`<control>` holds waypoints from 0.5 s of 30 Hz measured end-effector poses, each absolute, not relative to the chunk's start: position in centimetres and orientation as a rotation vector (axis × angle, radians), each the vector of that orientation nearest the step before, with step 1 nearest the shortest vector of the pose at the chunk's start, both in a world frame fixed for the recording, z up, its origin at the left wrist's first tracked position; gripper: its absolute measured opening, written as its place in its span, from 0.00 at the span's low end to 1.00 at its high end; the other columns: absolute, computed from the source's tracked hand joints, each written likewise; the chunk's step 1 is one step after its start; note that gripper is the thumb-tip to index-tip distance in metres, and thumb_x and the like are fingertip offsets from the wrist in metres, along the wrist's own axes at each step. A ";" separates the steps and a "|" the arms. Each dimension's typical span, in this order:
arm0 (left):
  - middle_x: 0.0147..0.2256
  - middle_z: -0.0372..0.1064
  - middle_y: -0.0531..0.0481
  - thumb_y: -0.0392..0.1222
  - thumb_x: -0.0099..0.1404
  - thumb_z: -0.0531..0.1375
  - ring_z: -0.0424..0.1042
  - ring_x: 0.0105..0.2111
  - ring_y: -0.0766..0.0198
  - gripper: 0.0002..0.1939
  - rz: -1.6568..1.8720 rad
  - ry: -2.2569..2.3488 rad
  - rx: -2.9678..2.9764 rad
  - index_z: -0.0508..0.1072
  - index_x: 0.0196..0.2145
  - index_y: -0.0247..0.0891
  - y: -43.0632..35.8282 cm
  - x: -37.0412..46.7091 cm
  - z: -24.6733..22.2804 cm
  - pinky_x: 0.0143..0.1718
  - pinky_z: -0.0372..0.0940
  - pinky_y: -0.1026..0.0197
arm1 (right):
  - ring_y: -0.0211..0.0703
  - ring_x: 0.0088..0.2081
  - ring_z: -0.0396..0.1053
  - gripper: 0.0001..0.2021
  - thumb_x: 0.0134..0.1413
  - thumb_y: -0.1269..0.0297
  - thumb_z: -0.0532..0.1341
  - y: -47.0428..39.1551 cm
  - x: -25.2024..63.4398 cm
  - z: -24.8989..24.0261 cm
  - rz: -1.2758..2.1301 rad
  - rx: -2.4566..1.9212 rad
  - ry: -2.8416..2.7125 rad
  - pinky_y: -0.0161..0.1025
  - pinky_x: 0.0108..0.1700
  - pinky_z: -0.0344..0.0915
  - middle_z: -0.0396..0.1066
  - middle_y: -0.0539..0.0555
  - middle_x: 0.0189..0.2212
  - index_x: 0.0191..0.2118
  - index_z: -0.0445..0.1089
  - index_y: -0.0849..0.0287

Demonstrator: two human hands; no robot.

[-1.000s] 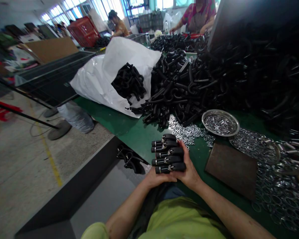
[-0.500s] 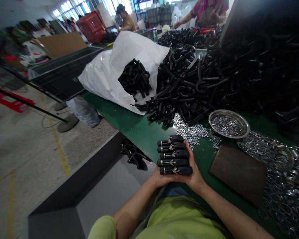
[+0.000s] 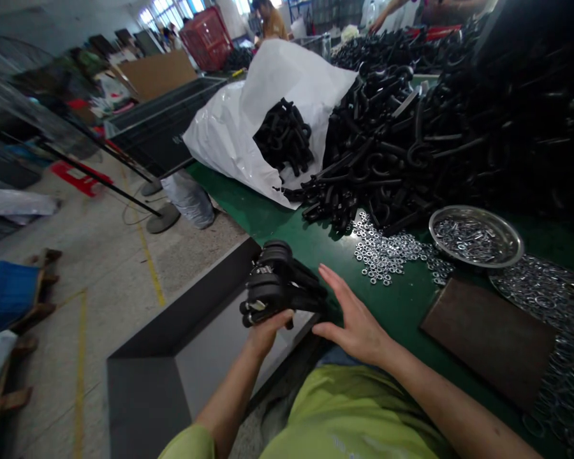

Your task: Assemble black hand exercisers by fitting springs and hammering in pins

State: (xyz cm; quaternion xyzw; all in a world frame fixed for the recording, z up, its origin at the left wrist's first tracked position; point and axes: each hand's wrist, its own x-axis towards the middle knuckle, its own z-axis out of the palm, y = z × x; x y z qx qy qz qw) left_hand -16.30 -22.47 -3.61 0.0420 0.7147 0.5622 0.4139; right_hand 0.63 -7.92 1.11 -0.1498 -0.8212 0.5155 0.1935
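Black parts (image 3: pixel 272 280) are sitting clamped in the left hand (image 3: pixel 266 330), at the edge of the grey bin (image 3: pixel 141 382).
The right hand (image 3: pixel 356 322) is hovering beside, grip apart; this bunch is looking assembled, while heaped pieces (image 3: pixel 387 140) and rings (image 3: pixel 387 252) are lying loose on the counter (image 3: pixel 275 223).

No legible txt or nos.; pale marks (image 3: pixel 264 269) on held blk parts (image 3: pixel 272 290) too blurred to read.

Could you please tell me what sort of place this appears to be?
It looks like a factory assembly workshop: a heap of black parts and scattered metal rings lie on a green worktable, and yellow lines mark the floor.
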 end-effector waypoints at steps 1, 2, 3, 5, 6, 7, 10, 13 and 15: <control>0.34 0.74 0.48 0.46 0.40 0.69 0.71 0.43 0.49 0.20 1.504 1.820 0.090 0.73 0.33 0.39 -23.3 -16.7 -3.7 0.40 0.70 0.53 | 0.52 0.65 0.44 0.41 0.50 0.57 0.63 -7.8 0.9 0.8 1.439 -0.440 -2.317 0.56 0.64 0.46 0.44 0.55 0.66 0.66 0.41 0.47; 0.32 0.74 0.49 0.47 0.42 0.69 0.72 0.40 0.51 0.20 1.606 1.817 0.066 0.73 0.33 0.39 -24.0 -16.9 -3.9 0.37 0.70 0.54 | 0.52 0.65 0.45 0.39 0.52 0.57 0.61 -7.7 1.2 0.4 1.433 -0.472 -2.326 0.56 0.63 0.47 0.46 0.55 0.65 0.66 0.43 0.47; 0.31 0.74 0.49 0.48 0.43 0.68 0.73 0.38 0.53 0.19 1.702 1.787 0.027 0.72 0.33 0.38 -24.5 -17.0 -4.1 0.34 0.70 0.56 | 0.51 0.64 0.47 0.37 0.53 0.57 0.60 -7.6 1.7 -0.1 1.428 -0.507 -2.333 0.56 0.63 0.48 0.48 0.55 0.65 0.66 0.44 0.48; 0.32 0.74 0.51 0.48 0.47 0.66 0.73 0.37 0.57 0.17 1.820 1.668 -0.100 0.72 0.35 0.39 -24.9 -16.9 -4.8 0.35 0.70 0.59 | 0.51 0.64 0.49 0.34 0.54 0.57 0.60 -7.5 2.5 -1.1 1.419 -0.562 -2.342 0.55 0.63 0.49 0.51 0.55 0.64 0.65 0.47 0.48; 0.34 0.75 0.51 0.47 0.50 0.65 0.74 0.37 0.59 0.16 1.849 1.600 -0.174 0.72 0.36 0.39 -25.0 -16.8 -5.3 0.37 0.70 0.60 | 0.50 0.63 0.50 0.34 0.54 0.57 0.59 -7.5 2.8 -1.6 1.415 -0.582 -2.345 0.55 0.63 0.49 0.52 0.56 0.63 0.65 0.48 0.49; 0.35 0.75 0.52 0.45 0.51 0.64 0.74 0.38 0.61 0.14 1.864 1.546 -0.249 0.73 0.36 0.39 -25.0 -16.6 -6.0 0.38 0.70 0.61 | 0.50 0.63 0.51 0.33 0.55 0.57 0.59 -7.4 3.0 -2.0 1.411 -0.603 -2.345 0.54 0.62 0.50 0.53 0.56 0.63 0.64 0.49 0.50; 0.32 0.75 0.51 0.39 0.52 0.63 0.74 0.32 0.63 0.10 1.767 1.503 -0.455 0.73 0.34 0.37 -25.0 -16.1 -8.3 0.34 0.69 0.64 | 0.49 0.61 0.54 0.31 0.55 0.58 0.58 -7.4 3.2 -2.9 1.402 -0.680 -2.339 0.54 0.61 0.53 0.56 0.57 0.61 0.63 0.51 0.51; 0.25 0.73 0.50 0.36 0.51 0.64 0.72 0.24 0.64 0.07 1.645 1.552 -0.545 0.72 0.30 0.34 -24.8 -15.5 -10.5 0.26 0.68 0.65 | 0.50 0.60 0.56 0.30 0.55 0.58 0.58 -7.3 3.0 -3.5 1.394 -0.723 -2.333 0.54 0.60 0.54 0.58 0.57 0.60 0.63 0.53 0.51; 0.23 0.72 0.51 0.36 0.51 0.64 0.71 0.22 0.65 0.07 1.637 1.568 -0.542 0.72 0.30 0.34 -24.6 -15.1 -11.3 0.24 0.67 0.65 | 0.50 0.60 0.56 0.29 0.54 0.58 0.59 -7.3 3.0 -3.8 1.393 -0.728 -2.338 0.54 0.60 0.54 0.59 0.57 0.59 0.62 0.55 0.52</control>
